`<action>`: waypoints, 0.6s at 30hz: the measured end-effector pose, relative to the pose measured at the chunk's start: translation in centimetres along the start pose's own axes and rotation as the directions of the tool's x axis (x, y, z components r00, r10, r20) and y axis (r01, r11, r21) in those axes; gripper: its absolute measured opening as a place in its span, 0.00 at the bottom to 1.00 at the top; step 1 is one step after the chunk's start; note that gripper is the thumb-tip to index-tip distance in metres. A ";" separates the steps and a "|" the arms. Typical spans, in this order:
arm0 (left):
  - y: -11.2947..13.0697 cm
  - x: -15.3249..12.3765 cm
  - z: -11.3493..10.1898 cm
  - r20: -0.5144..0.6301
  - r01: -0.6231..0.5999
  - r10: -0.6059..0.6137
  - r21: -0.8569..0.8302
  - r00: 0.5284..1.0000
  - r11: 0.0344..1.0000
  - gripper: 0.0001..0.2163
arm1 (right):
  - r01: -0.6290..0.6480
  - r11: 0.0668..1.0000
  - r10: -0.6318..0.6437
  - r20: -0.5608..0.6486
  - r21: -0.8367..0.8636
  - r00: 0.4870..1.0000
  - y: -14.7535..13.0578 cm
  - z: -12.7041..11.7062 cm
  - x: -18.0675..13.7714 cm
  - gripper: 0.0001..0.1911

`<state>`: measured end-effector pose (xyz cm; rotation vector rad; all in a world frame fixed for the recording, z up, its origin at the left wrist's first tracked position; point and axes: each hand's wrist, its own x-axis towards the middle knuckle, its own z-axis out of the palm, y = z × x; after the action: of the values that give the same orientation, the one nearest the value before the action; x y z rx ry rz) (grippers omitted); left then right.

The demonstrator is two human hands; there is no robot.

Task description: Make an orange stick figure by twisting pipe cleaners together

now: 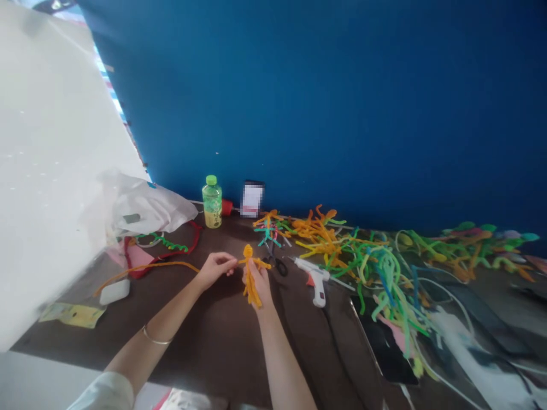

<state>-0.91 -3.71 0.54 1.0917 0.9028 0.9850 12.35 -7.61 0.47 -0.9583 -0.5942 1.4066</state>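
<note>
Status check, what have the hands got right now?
Left hand pinching the orange pipe-cleaner figure by its arm. Right hand gripping its body. Black-handled scissors and white glue gun lying to the right, untouched.

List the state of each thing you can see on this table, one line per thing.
left hand, pinching the figure's arm
right hand, holding the figure
pipe-cleaner figure, orange, held upright
bottle, upright, capped, part full
glue gun, lying down, untouched
scissors, lying down, untouched
plastic bag, crumpled

Deep blue wall behind dark brown tabletop; large white panel at left, bright gap beside it.
</note>
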 end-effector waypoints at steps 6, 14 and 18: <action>0.1 0.3 -0.5 -0.199 -0.022 0.016 -0.025 0.980 0.999 0.14 | 0.116 0.952 -0.134 -0.043 -0.282 0.990 -0.7 0.1 0.1 0.11; -0.4 0.4 0.0 -0.059 0.030 -0.041 -0.181 0.997 0.983 0.17 | 0.125 0.946 -0.158 -0.089 -0.300 0.983 0.3 0.6 0.9 0.12; -0.6 0.0 1.1 -0.068 0.043 -0.051 -0.116 0.996 0.992 0.14 | 0.112 0.961 -0.131 -0.063 -0.252 0.989 1.1 1.1 1.0 0.12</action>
<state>0.26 -4.13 0.22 0.9397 0.9135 1.0291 10.98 -6.56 -0.06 -1.1503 -0.7688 1.1973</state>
